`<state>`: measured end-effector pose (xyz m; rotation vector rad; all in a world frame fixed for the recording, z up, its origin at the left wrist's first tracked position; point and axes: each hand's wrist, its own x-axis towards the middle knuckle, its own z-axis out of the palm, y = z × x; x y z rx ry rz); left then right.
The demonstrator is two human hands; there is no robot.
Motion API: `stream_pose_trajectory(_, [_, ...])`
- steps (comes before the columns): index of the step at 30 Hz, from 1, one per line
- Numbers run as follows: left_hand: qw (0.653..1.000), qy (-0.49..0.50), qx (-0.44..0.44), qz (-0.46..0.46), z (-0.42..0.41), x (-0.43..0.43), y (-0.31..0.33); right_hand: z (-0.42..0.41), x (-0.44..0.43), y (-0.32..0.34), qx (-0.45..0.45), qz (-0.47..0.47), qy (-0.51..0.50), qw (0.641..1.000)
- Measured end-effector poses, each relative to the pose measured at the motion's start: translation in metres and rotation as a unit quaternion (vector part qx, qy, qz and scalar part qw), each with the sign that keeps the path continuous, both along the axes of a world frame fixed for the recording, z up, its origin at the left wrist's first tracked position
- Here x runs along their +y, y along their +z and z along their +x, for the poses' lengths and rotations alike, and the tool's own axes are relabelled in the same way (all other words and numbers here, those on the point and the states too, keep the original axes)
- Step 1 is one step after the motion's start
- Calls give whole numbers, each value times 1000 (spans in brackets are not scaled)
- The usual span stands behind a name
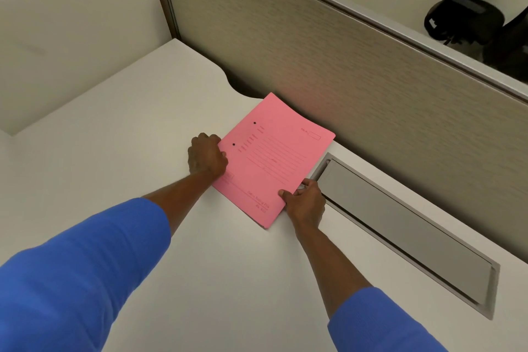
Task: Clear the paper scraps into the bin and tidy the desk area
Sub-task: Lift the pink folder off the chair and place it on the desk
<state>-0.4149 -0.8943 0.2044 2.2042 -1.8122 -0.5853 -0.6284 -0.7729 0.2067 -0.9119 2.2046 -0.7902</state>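
pink folder (271,157), flat on white desk (120,146); right hand (307,203) pinches its near right corner, left hand (207,156) curled closed on its left edge. grey cable flap (400,223) just right of folder, partition (328,60) behind it.

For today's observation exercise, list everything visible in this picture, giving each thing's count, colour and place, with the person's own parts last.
folder: one, pink, flat on the desk by the partition
desk: one, white, across the lower view
cable hatch: one, grey, set into the desk right of the folder
partition: one, beige, behind the desk
office chair: one, black, top right beyond the partition
left hand: one, at the folder's left edge
right hand: one, fingers gripping the folder's near right corner
sleeves: two, blue, lower corners
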Motion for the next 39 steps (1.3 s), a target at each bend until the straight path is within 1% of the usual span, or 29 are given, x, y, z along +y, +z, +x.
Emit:
stream_pose_trajectory(9, [1000,-6,-20,10,-1,2,-3,6,2,1,46,-10,8,999])
stream_pose_trajectory(16, [1000,-9,-22,13,-5,7,-3,3,2,-1,61,3,25,998])
stream_pose_trajectory(22, [998,-36,-51,-13,-6,13,-1,3,9,0,75,7,21,997])
stream_pose_trajectory(24, [999,-19,-35,-25,-7,16,2,2,15,-2,74,9,19,997])
stream_pose_trajectory(26, [998,-25,-27,-45,-5,22,5,3,24,-2,75,17,22,997])
stream_pose_trajectory(30, [990,-90,-46,-98,6,47,14,9,49,-2,76,37,50,995])
stream_pose_trajectory(33, [985,-104,-45,-130,16,75,26,13,77,-2,73,43,79,993])
stream_pose_trajectory(36, [992,-80,3,-100,30,116,35,20,112,-1,65,45,113,990])
stream_pose_trajectory(39, [995,-59,28,-80,50,168,34,29,150,1,48,51,148,987])
